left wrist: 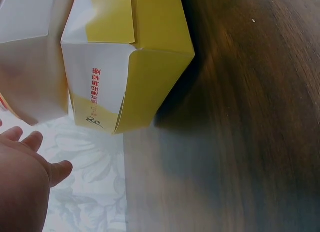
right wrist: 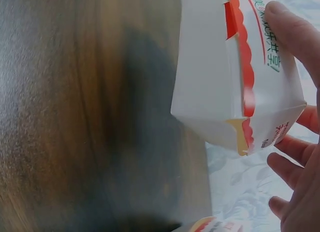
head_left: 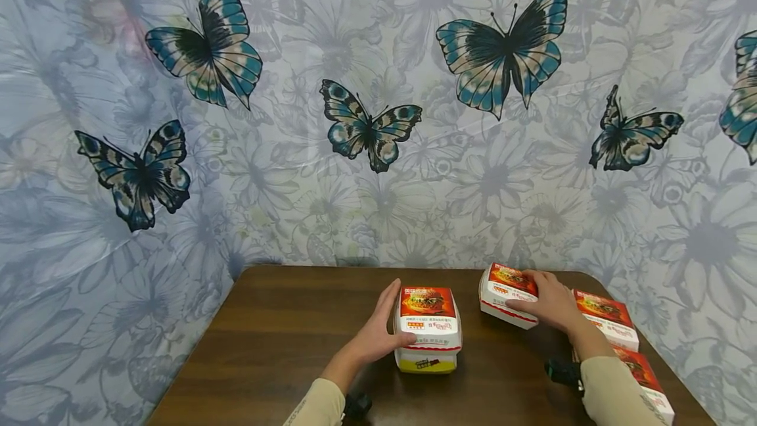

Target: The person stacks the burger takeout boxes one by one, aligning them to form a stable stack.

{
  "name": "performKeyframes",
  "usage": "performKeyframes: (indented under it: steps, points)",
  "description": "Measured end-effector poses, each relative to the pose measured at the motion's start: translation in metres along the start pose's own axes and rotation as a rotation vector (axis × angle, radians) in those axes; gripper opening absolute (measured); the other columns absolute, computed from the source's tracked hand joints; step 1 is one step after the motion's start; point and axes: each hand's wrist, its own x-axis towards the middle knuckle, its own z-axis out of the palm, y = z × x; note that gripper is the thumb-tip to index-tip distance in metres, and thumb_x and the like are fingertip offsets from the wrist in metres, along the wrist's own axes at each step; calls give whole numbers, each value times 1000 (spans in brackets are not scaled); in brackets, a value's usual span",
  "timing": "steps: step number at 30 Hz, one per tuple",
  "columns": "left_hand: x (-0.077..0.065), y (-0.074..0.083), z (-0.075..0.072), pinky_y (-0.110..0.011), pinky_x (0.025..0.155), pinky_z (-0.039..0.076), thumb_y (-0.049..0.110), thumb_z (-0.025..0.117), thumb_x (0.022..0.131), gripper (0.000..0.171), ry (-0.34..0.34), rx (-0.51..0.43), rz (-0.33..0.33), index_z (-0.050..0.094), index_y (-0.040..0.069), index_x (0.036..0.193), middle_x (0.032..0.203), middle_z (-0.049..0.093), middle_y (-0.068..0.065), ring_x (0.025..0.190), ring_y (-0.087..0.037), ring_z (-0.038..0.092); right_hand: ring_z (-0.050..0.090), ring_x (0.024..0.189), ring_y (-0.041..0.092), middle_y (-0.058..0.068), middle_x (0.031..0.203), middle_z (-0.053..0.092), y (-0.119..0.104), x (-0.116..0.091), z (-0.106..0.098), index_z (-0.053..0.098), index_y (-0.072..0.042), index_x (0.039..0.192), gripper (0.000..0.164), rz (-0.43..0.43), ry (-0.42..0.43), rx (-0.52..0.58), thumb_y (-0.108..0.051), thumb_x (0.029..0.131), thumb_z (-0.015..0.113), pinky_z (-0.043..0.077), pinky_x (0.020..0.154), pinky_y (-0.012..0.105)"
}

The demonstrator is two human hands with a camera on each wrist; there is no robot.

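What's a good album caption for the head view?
Right hand gripping a burger box, left hand at a two-box stack.

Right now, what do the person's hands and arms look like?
The left hand and right hand wear no gloves. The left sleeve and right sleeve are pale cream. A small black gadget shows by the left cuff, and another dark gadget by the right.

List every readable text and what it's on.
"绝对是经典享受": yellow box
"乐共享!": box in the right hand
Other print, there and on the other boxes: too small, blurred or partly hidden to read surely.
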Motion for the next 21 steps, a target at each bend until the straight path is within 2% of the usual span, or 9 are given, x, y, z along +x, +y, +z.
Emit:
performKeyframes:
  steps: [5, 11, 16, 21]
  points:
    - [0, 0, 0, -62, 112, 23, 58, 72, 77, 106, -11, -13, -9, 3, 35, 154, 162, 0, 4, 148, -27, 11, 41, 121, 50, 31, 138, 36, -9, -2, -12, 36, 0, 143, 98, 9, -25, 61, -65, 76, 67, 36, 93, 68]
    - [-1, 1, 0, -61, 111, 24, 55, 72, 77, 106, -11, -23, -19, 1, 36, 153, 162, 2, 1, 146, -29, 14, 38, 124, 47, 29, 143, 32, -24, -4, -25, 36, -6, 144, 94, -22, -14, 114, -65, 77, 67, 38, 93, 67]
    - [-2, 3, 1, -62, 111, 24, 53, 73, 77, 106, -7, -17, -21, 2, 36, 153, 162, 2, 0, 147, -29, 13, 41, 121, 43, 25, 140, 36, -47, -7, -40, 39, -10, 143, 87, -88, 24, 168, -59, 78, 69, 39, 90, 66]
    - [-3, 4, 3, -60, 111, 24, 51, 74, 77, 106, -3, -26, -21, 1, 36, 153, 162, 2, 1, 146, -29, 15, 39, 125, 40, 21, 140, 40, -74, -8, -52, 43, -10, 140, 80, -182, 79, 196, -52, 79, 73, 38, 93, 66]
